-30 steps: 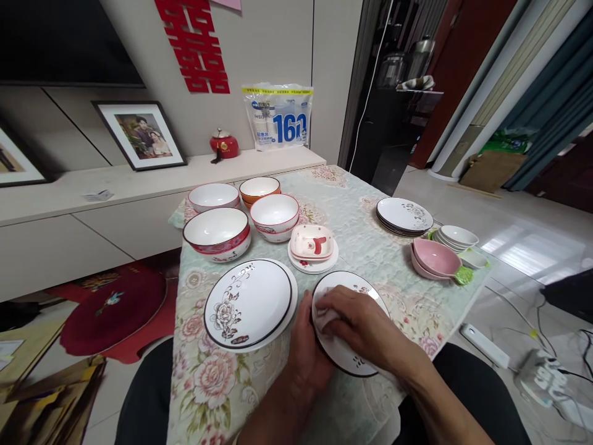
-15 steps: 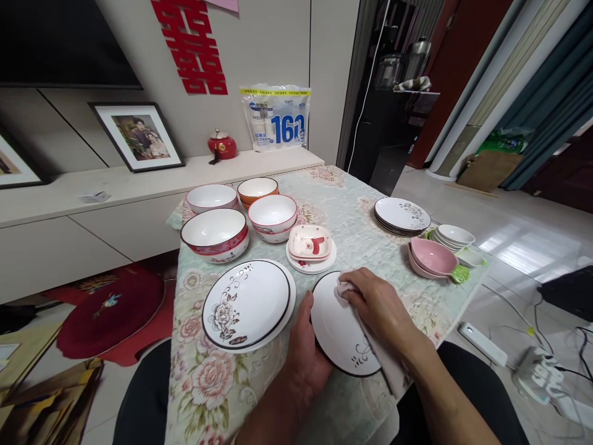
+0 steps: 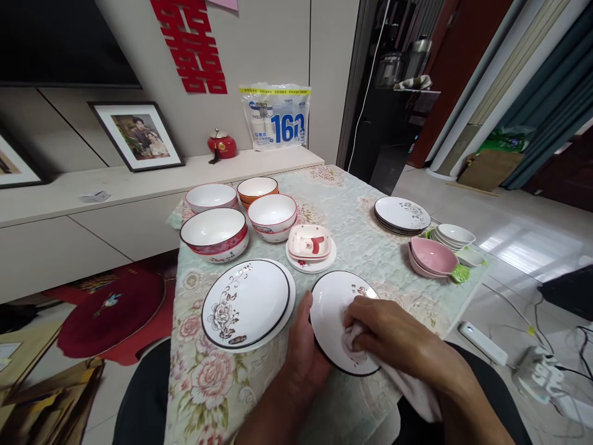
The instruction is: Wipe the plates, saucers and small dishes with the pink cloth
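My left hand (image 3: 306,349) grips a white plate (image 3: 330,303) by its left edge, thumb along the dark rim and fingers underneath. The plate has a brown flower pattern, partly covered by my right hand (image 3: 382,330). That hand is closed on a pale cloth (image 3: 414,386) and presses it against the lower middle of the plate; the loose end hangs toward my lap. Just left of the held plate, a larger flowered plate (image 3: 252,303) rests on another white plate. Beyond it, small rectangular dishes (image 3: 309,241) with a red print sit on small round plates (image 3: 309,267).
Several stacked bowls (image 3: 213,227) stand at the table's far left. On the right are a stack of dark-rimmed plates (image 3: 401,213), pink bowls (image 3: 433,255) and small white bowls (image 3: 455,233). A floral cloth (image 3: 208,377) covers the table. A low cabinet (image 3: 115,201) runs behind.
My right hand has moved the cloth from the upper part of the plate down toward its lower middle, uncovering the pattern near the top right. My left hand keeps its hold.
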`<state>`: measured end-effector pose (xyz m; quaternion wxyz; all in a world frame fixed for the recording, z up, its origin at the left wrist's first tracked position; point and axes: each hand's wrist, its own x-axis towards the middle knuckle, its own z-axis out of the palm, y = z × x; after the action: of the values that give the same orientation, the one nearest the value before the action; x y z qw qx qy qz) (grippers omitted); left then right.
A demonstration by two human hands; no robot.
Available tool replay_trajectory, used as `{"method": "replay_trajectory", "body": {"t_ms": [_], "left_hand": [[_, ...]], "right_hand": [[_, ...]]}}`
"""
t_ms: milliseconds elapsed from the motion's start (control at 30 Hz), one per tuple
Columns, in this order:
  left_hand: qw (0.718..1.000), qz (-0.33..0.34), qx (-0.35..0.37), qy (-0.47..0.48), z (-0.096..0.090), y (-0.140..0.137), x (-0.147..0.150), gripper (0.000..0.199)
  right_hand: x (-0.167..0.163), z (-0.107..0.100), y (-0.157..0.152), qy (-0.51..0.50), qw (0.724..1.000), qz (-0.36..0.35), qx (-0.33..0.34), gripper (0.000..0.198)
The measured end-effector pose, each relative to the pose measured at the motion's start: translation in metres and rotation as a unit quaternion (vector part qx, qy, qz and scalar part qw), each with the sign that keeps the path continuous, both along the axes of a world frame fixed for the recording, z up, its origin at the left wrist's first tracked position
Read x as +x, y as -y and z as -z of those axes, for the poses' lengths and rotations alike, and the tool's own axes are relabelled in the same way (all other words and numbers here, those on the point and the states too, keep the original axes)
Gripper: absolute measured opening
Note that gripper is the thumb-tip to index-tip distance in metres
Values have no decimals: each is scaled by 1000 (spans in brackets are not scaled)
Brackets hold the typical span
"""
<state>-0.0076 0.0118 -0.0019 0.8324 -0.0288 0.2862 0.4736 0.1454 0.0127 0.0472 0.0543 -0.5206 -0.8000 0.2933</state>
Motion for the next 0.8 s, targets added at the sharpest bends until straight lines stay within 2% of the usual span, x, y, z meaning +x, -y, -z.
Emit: {"method": "replay_trajectory", "body": {"t_ms": [67,133,233,300,367,433,500,567,700,800], "left_hand": [[1000,-4,2,-1,-1,0,0,52],[1000,-8,-7,-6,-1,0,0,49],[999,-22,-24,-15,-2,0,0,44],[999,-29,-34,-28,-2,0,0,44],[998,-26,-41,-41,-2,0,0,46],[998,-21,-42,-47,-2,0,1,48],[998,-25,-41,-47,-2,0,1,48],[998,-33,-44,-41,-2,0,1,48],[999,-34,-39,-9,-3,1,0,41],[999,-19,-25,-2,-3,0,-2,39]], "right_hand": [[-9,2,0,-50,998,-40,13,26],[-14,9,-5,-90,994,-47,51,27],[-11,23,-16,-101,984,-1,145,27],[-5,30,-21,-66,975,40,210,26],[1,32,-24,-20,965,81,248,25],[3,32,-23,18,961,131,244,25],[0,31,-21,46,962,165,214,26],[-8,29,-18,48,967,161,190,27],[-25,22,-11,-40,983,55,172,28],[-27,13,-5,-115,986,-54,103,26]]}}
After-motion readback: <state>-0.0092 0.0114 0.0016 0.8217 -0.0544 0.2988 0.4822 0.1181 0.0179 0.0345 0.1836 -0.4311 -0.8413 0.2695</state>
